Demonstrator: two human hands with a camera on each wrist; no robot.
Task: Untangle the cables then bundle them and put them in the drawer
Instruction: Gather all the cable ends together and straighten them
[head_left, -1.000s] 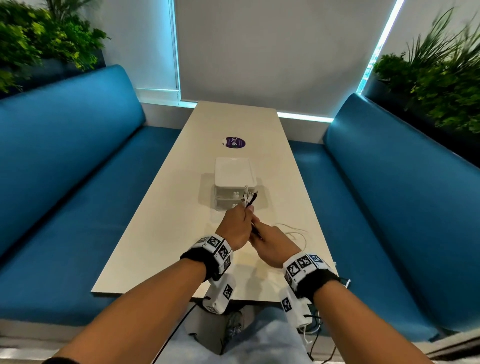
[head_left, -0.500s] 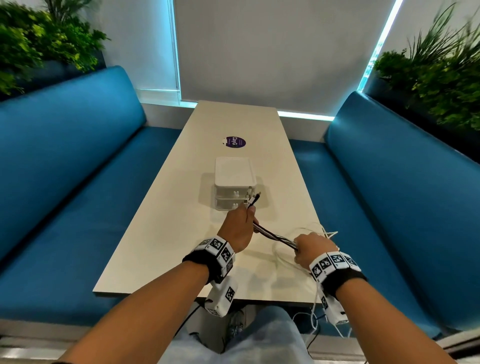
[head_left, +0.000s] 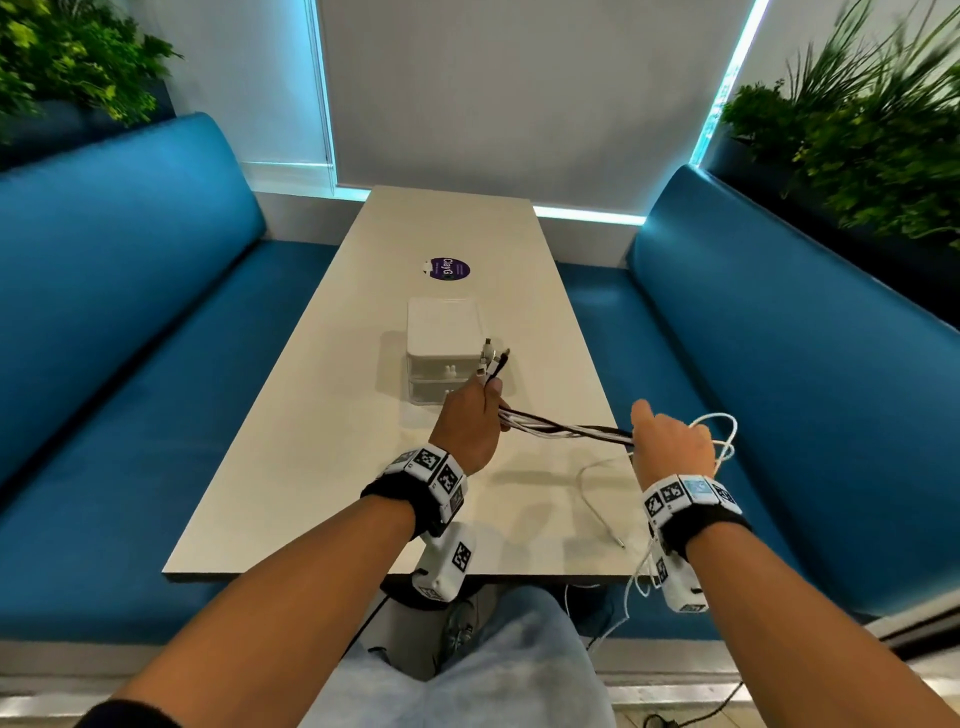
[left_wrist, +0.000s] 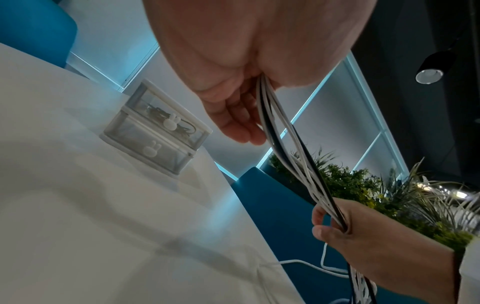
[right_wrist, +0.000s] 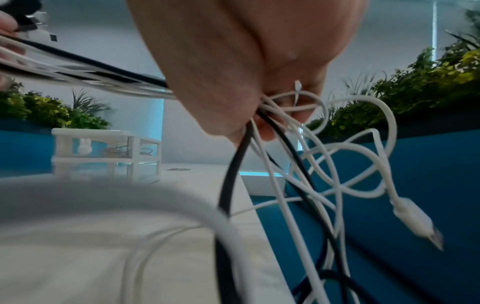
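Note:
A bunch of white and black cables stretches above the table between my two hands. My left hand grips them near their plug ends, which stick up past my fist. My right hand grips the same cables farther along, over the table's right edge. Loose white loops and a plug dangle below that hand. One white tail trails across the table. The small white two-drawer box stands just beyond my left hand, both drawers pushed in.
The pale table runs between two blue benches. A round purple sticker lies beyond the box. The upper drawer holds some dark wiry items. Planters with green plants stand behind both benches.
My right hand has slid away to the right along the cables, from touching the left hand to the table's right edge. The stretch between the hands has lengthened. The left hand stayed put.

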